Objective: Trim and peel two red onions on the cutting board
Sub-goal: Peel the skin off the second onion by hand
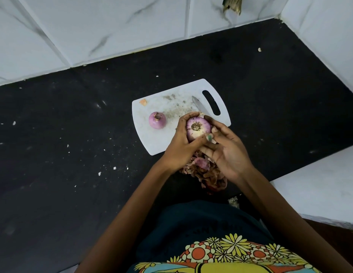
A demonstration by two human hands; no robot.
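We hold one peeled purple-and-white red onion (197, 129) above the near edge of the white plastic cutting board (152, 138), root end facing up. Our left hand (181, 146) curls around its left side, gripping it; our right hand (224, 148) cups it from the right, fingers bent against the skin, thumb on its upper right. A second peeled red onion (157, 120) sits on the board, left of the hands and apart from them. Count: two onions, one board, one steel-bladed knife (200, 106) lying on the board beyond the held onion, one heap of dry brown-pink onion skins (207, 172) on the black speckled counter (63, 154) under our wrists
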